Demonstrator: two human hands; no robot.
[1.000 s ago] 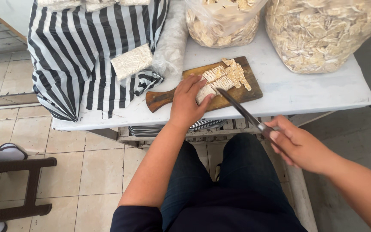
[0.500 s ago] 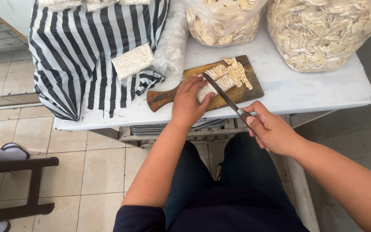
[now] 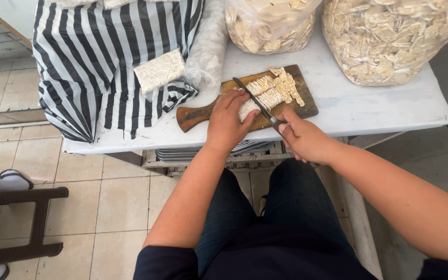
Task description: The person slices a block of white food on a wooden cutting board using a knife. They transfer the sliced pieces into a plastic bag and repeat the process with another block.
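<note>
White table (image 3: 338, 111), two big clear bags of pale chips (image 3: 390, 39) far right, black-and-white striped plastic bag (image 3: 94, 67) far left. Brown wooden cutting board (image 3: 307, 106) at near edge, pale tempeh block (image 3: 265, 98) on it, partly sliced. Left hand (image 3: 226, 122) flat, pinning block; fingertips beside blade, likely nick if they creep. Right hand (image 3: 302, 137) clenched round dark-handled knife (image 3: 255, 101), blade angled across block.

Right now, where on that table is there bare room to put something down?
The white table is bare to the right of the cutting board, below the big bag of chips. The left side is crowded by the striped bag.
</note>
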